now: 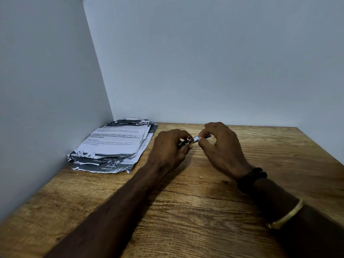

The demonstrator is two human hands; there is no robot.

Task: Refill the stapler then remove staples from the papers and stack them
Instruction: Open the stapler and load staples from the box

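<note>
Here, mid-frame above the wooden surface [186,211], the left hand [168,146] was closed around the dark stapler [188,142], its long axis running left-right, metal end toward frame right, pinched by the right hand [221,146]. Papers [113,144] lay stacked at left.

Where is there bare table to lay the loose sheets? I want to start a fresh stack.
Bare wood runs along the table's right side, right of the right hand, and across the near edge under both forearms. The far left corner is crowded by the torn printed paper pile; the left hand and small metal stapler fill the middle.
</note>
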